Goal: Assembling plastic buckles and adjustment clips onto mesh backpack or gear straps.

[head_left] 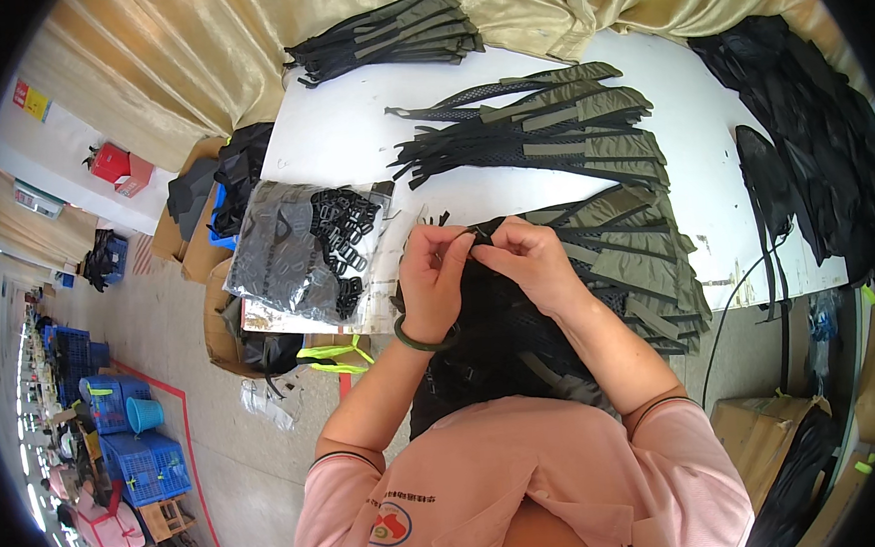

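My left hand (434, 282) and my right hand (531, 258) meet at the table's near edge, thumbs and forefingers pinched together. Between the fingertips is a narrow black strap (479, 233); whether a buckle is on it I cannot make out, since the fingers cover most of it. Below the hands, a black mesh and fabric piece (490, 320) hangs over the table edge onto my lap. Just left of my left hand lies a clear plastic bag (281, 258) of dark buckles, with loose black buckles (343, 229) spilling over its right side.
Fanned olive-and-black strap pieces (590, 144) cover the white table (347, 109), with another bundle (393, 36) at the back. Black fabric items (790, 132) are heaped at the right. Cardboard boxes (206, 248) stand left, another box (758, 439) lower right. A thin black cable (729, 326) hangs at the right.
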Available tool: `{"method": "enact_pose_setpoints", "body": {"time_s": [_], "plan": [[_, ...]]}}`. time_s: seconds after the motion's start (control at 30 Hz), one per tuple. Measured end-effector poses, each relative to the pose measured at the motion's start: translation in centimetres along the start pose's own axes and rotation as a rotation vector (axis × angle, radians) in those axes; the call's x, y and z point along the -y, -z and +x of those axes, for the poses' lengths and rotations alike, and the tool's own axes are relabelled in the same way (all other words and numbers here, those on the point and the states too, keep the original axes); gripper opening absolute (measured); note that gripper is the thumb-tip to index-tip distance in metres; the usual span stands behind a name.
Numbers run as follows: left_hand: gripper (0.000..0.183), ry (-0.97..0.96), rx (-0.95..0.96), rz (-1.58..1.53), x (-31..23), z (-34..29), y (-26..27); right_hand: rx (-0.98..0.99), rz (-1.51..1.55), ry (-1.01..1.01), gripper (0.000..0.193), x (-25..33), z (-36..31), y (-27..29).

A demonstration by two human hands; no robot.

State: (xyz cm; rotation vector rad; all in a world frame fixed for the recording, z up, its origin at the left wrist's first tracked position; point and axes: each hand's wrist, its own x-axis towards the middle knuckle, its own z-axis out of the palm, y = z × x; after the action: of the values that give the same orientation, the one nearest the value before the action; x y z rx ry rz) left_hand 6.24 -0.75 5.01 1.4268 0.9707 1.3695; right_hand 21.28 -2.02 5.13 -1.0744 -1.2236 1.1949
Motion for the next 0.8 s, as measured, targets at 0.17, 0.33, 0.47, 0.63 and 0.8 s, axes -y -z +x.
{"method": "enact_pose_setpoints", "body": {"time_s": [0.17,0.33,0.47,0.63,0.8], "plan": [[0.008,-0.106,0.047,0.026,-0.1,-0.4,0.1,0.016,0.019,-0.043,0.02,0.3,-0.4,0.1],[0.01,-0.146,0.091,0.032,0.4,-0.7,0.2,0.04,-0.019,-0.048,0.022,-0.1,-0.7,0.3],[0.016,-0.112,0.216,0.0,0.3,-1.2,0.4,0.061,0.214,-0.161,0.021,-0.4,-0.6,0.9],[0.028,-0.171,0.29,-0.073,0.8,-1.3,0.8,0.103,0.298,-0.234,0.019,0.0,-0.4,1.1],[0.033,-0.112,0.266,-0.284,1.0,-1.5,0.4,0.132,0.293,-0.221,0.011,0.2,-0.4,1.1]]}}
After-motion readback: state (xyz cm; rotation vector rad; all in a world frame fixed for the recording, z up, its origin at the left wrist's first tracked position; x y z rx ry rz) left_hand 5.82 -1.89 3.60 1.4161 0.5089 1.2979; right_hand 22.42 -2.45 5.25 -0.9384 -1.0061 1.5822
